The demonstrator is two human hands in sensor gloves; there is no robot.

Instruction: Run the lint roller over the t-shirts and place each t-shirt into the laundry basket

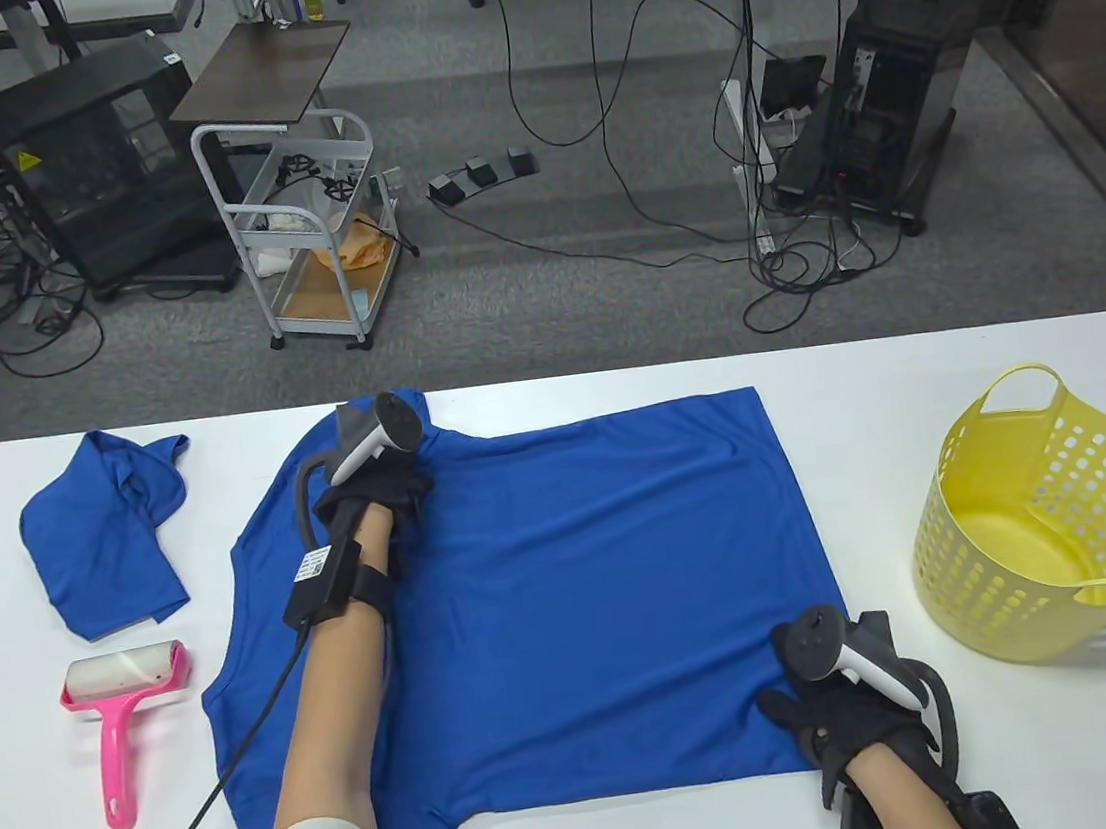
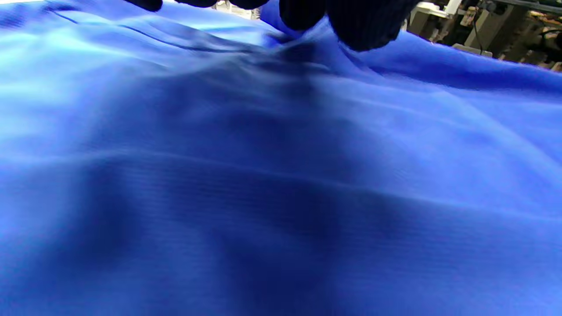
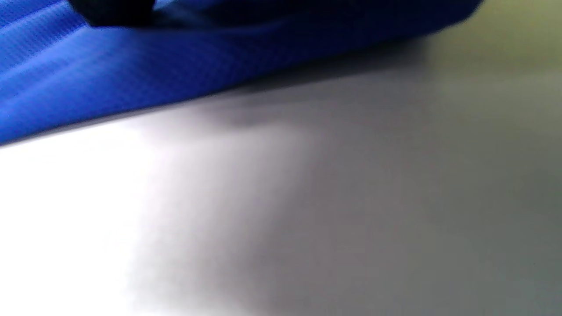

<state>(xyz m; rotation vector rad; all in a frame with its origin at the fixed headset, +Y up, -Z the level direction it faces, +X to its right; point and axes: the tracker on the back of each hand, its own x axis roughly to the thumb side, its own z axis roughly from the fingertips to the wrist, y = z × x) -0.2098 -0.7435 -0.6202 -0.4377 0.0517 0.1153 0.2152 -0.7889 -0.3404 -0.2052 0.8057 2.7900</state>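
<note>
A large blue t-shirt lies spread flat in the middle of the white table. My left hand is at the shirt's far left part near the collar. In the left wrist view its fingertips pinch a pucker of the blue t-shirt cloth. My right hand grips the shirt's near right corner. In the right wrist view a fingertip rests on the t-shirt hem, raised slightly off the table. The pink lint roller lies untouched at the left.
A second blue t-shirt sits crumpled at the table's far left, behind the roller. The yellow perforated laundry basket stands at the right with nothing visible inside. A black cable runs from my left wrist off the near edge.
</note>
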